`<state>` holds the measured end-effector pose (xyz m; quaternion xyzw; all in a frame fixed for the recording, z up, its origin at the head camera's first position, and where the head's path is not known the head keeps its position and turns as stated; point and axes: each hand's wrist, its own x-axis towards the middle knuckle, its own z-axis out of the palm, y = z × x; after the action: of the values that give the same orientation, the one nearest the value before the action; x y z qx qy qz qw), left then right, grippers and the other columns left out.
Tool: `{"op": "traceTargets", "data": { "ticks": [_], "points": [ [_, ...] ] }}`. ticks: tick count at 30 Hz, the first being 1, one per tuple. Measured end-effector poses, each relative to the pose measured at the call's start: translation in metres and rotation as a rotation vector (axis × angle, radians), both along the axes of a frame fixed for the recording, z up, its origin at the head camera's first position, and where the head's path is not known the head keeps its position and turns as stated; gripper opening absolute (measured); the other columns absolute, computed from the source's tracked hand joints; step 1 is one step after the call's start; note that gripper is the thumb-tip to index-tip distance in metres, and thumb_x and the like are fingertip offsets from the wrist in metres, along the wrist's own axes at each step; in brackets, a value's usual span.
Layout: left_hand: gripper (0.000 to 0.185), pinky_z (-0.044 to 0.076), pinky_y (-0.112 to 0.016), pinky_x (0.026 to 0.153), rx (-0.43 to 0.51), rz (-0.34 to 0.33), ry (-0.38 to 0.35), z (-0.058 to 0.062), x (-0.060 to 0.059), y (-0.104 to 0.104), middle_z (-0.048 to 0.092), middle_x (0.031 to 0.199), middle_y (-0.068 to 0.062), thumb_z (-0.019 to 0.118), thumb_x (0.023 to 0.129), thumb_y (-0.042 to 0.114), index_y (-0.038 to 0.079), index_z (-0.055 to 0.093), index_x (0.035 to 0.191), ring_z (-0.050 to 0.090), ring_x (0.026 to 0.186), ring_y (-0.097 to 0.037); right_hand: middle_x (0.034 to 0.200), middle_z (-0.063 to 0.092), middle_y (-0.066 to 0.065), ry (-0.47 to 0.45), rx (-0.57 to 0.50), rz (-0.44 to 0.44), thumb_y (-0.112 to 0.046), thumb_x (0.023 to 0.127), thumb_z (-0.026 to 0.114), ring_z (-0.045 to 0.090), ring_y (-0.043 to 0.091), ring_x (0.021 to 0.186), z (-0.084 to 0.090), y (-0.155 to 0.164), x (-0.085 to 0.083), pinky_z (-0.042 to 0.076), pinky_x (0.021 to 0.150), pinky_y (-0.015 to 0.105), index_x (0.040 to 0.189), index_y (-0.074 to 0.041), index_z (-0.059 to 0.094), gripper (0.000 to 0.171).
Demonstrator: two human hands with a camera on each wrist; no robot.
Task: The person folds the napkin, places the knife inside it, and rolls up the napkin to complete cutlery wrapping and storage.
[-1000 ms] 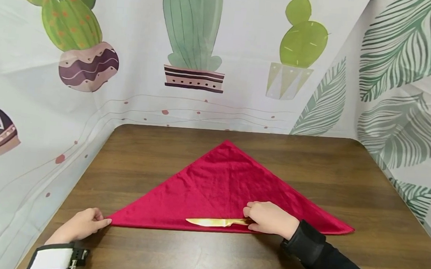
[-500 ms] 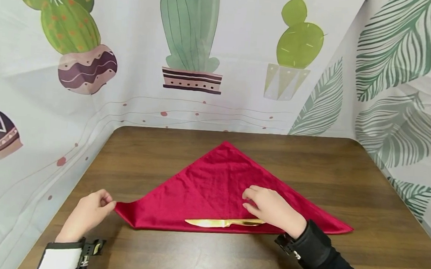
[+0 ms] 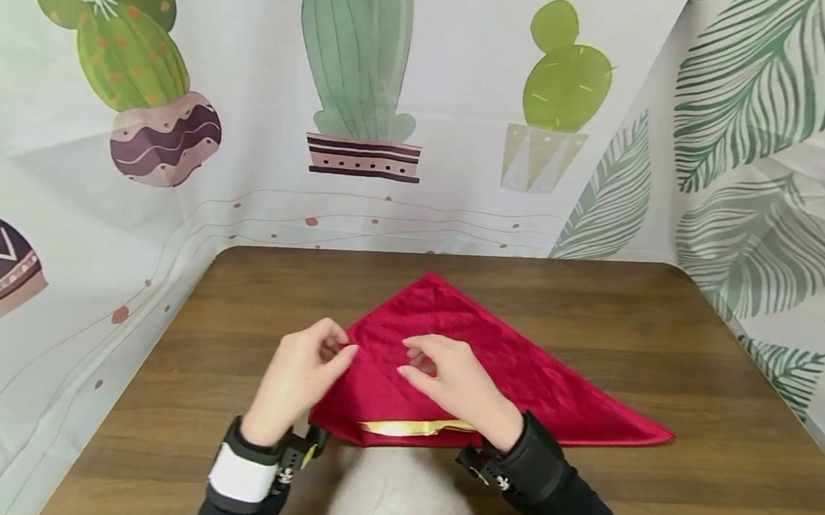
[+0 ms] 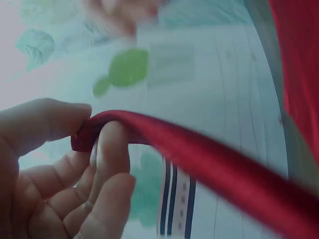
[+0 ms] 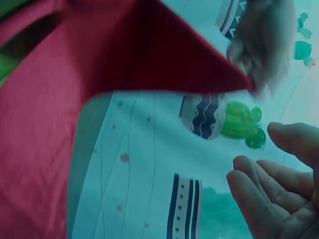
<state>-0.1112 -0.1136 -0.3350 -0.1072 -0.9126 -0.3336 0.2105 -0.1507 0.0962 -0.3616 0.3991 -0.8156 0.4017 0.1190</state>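
A red cloth [image 3: 443, 330], folded to a triangle with its point away from me, lies on the table. Its left corner is raised, and my left hand [image 3: 302, 373] pinches that corner between thumb and fingers; the left wrist view shows the pinched red edge [image 4: 169, 142] up close. Along the cloth's near edge lies a gold knife [image 3: 409, 428], blade to the left, its handle end hidden behind my right wrist. Above the knife hovers my right hand [image 3: 458, 378], fingers loosely bent and thumb apart, with nothing between them; the right wrist view [image 5: 279, 184] agrees.
The brown wooden table [image 3: 663, 336] extends around the cloth. Behind and beside it hangs a white backdrop [image 3: 457, 221] printed with cacti and leaves. Each wrist wears a strapped-on camera.
My left hand has lifted the cloth's left corner and carried it right, toward the middle. My right hand has let go of the knife, risen and shifted slightly left.
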Motion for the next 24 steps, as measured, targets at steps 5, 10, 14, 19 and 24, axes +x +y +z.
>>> {"op": "traceTargets", "data": {
  "ticks": [5,10,14,19,24],
  "points": [
    [0.012,0.044,-0.023,0.056,-0.001,-0.102,-0.054,-0.007,0.000,0.028,0.058,0.069,0.006,0.069,0.075,0.011,0.012,0.057,0.076,0.051,0.059,-0.005,0.093,0.063,0.006,-0.028,-0.010,0.057,-0.008,0.076,0.067,0.060,0.010,0.079,-0.005,-0.014,0.005,0.047,0.068,0.020,0.105,0.002,0.059,0.031],
    [0.011,0.045,-0.022,0.058,0.003,-0.181,-0.083,-0.013,0.002,0.039,0.058,0.071,0.007,0.068,0.076,0.011,0.012,0.057,0.076,0.052,0.061,-0.006,0.094,0.063,0.006,0.036,0.015,0.056,-0.001,0.075,0.062,0.059,0.011,0.081,-0.010,-0.017,0.007,0.046,0.069,0.016,0.098,-0.002,0.061,0.023],
    [0.012,0.046,-0.022,0.060,0.030,-0.210,-0.087,-0.016,0.002,0.039,0.059,0.073,0.006,0.067,0.076,0.009,0.012,0.056,0.077,0.055,0.066,-0.007,0.092,0.064,0.007,0.063,0.015,0.046,0.003,0.075,0.061,0.059,0.013,0.081,-0.012,-0.016,0.006,0.046,0.068,0.016,0.095,0.000,0.061,0.021],
    [0.013,0.047,-0.025,0.061,0.009,-0.216,-0.086,-0.018,0.002,0.037,0.059,0.076,0.006,0.068,0.076,0.012,0.012,0.056,0.078,0.057,0.068,-0.007,0.094,0.064,0.009,0.065,0.006,0.038,0.002,0.077,0.061,0.060,0.015,0.082,-0.012,-0.012,0.005,0.047,0.068,0.019,0.098,0.001,0.062,0.021],
    [0.014,0.044,-0.024,0.059,-0.064,-0.166,-0.082,-0.023,0.002,0.029,0.057,0.077,0.007,0.069,0.075,0.016,0.014,0.056,0.077,0.053,0.063,-0.009,0.092,0.063,0.008,0.094,-0.005,0.009,-0.001,0.078,0.063,0.060,0.014,0.079,-0.012,-0.004,0.002,0.048,0.068,0.020,0.095,0.000,0.062,0.018]
  ]
}}
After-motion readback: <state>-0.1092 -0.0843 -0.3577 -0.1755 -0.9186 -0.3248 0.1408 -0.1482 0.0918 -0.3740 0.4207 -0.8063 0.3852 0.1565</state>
